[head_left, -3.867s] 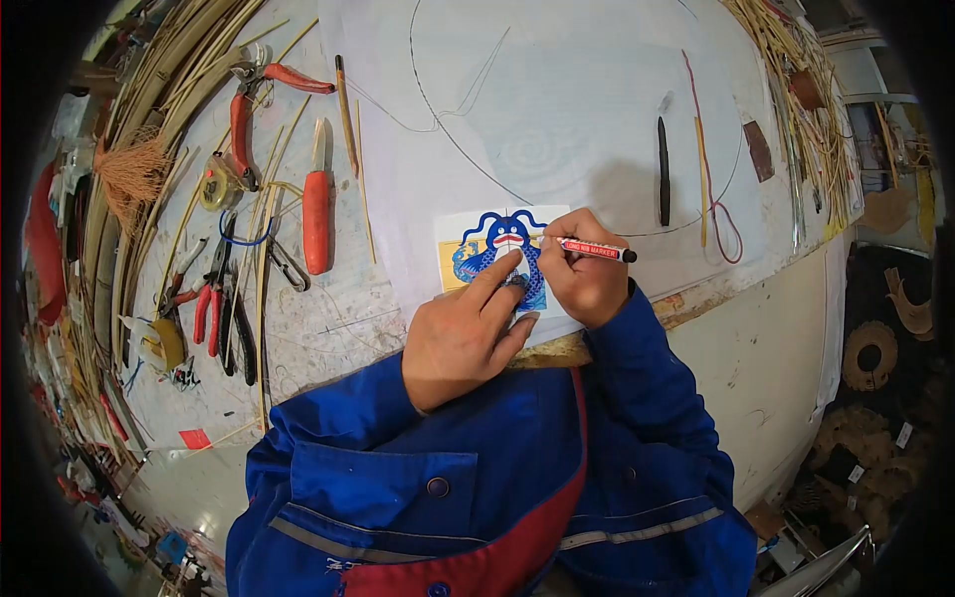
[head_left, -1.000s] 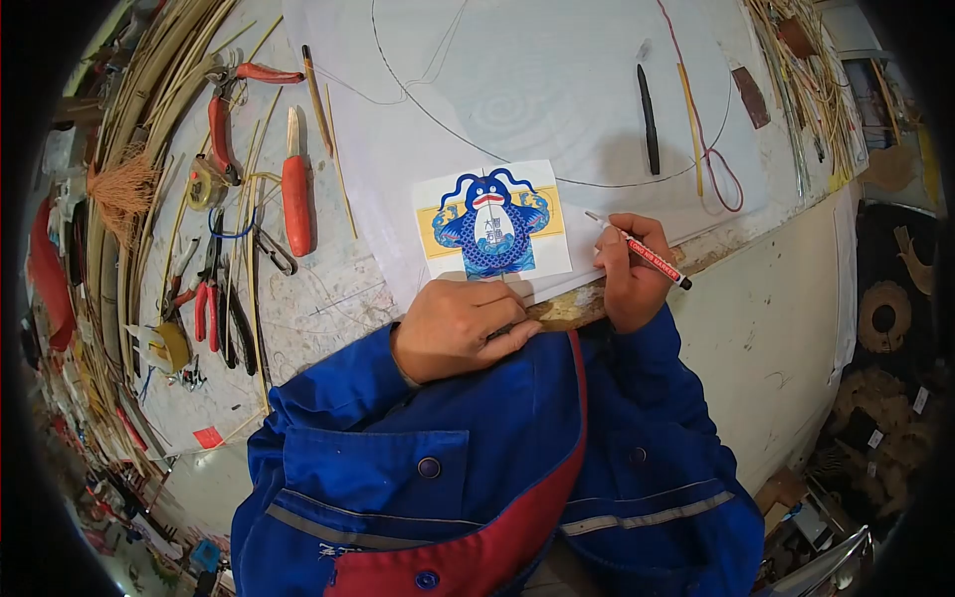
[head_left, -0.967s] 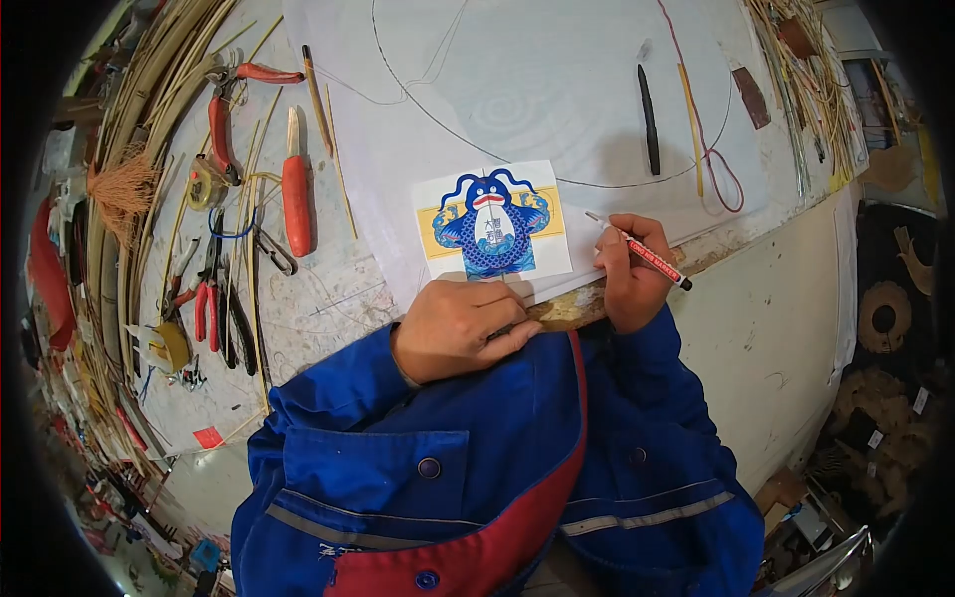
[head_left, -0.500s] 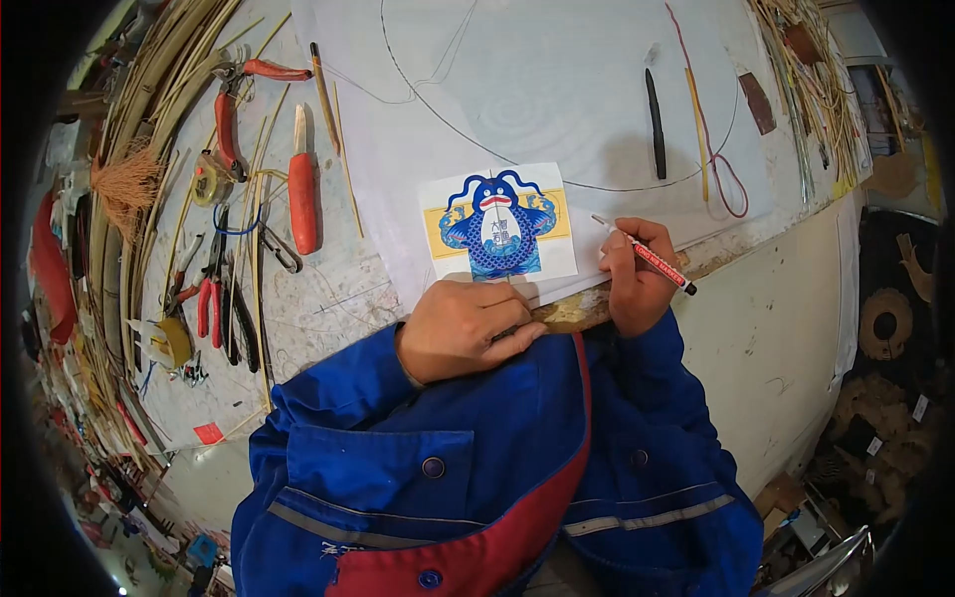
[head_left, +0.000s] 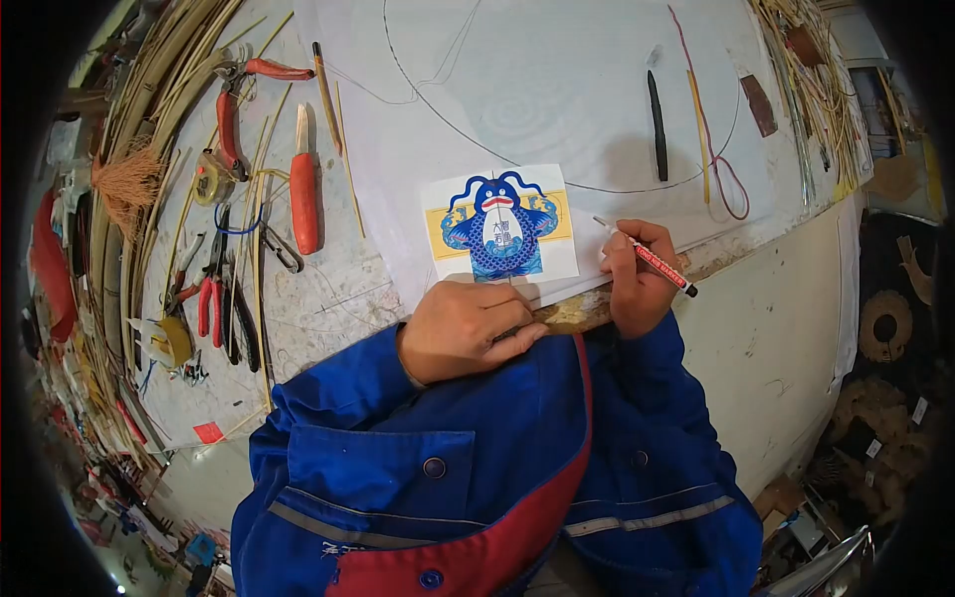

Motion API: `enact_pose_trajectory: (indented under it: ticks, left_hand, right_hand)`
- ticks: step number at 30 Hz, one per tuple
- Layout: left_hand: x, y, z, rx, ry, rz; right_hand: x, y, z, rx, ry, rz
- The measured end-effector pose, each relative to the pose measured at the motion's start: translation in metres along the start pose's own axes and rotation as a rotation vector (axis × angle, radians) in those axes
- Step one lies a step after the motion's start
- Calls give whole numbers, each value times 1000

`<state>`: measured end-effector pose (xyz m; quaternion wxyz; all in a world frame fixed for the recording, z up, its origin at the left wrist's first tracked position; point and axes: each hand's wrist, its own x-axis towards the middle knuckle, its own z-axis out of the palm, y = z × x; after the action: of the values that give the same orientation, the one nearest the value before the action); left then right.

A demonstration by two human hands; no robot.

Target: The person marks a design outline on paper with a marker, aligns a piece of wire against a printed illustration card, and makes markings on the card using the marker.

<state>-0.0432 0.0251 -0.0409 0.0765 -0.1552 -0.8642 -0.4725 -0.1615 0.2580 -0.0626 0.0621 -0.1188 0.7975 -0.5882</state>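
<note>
Print [head_left: 500,221], lying on paper [head_left: 403,149]: right hand [head_left: 640,284] is gripping marker [head_left: 655,261] beside it, left hand [head_left: 460,328], grip unclear, is resting at its near edge; marking is seemingly pausing, further strokes calling for bringing the tip [head_left: 598,219] over.

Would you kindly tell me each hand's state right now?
Left hand: by the print; whether it grips anything cannot be told.
Right hand: closed, holding the marker.

Left fingers [head_left: 503,317] loosely bent, right fingers [head_left: 623,261] pinched, forearms [head_left: 348,368] angled inward
</note>
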Motion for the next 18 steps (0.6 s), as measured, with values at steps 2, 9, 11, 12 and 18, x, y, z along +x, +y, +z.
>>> enact_pose_trajectory:
  ticks: [2, 9, 11, 12, 18]
  left_hand:
    - [0, 0, 0, 0, -6, -3]
    - [0, 0, 0, 6, -5, -5]
    - [0, 0, 0, 6, -5, -8]
    - [-1, 0, 0, 7, -4, -7]
    - [-2, -1, 1, -30, 66, 60]
  right_hand:
    - [0, 0, 0, 2, -3, -1]
    - [1, -2, 1, 27, 22, -1]
    - [1, -2, 1, 32, 13, 7]
    - [0, -3, 1, 36, 5, 15]
    - [1, -6, 2, 39, 4, 24]
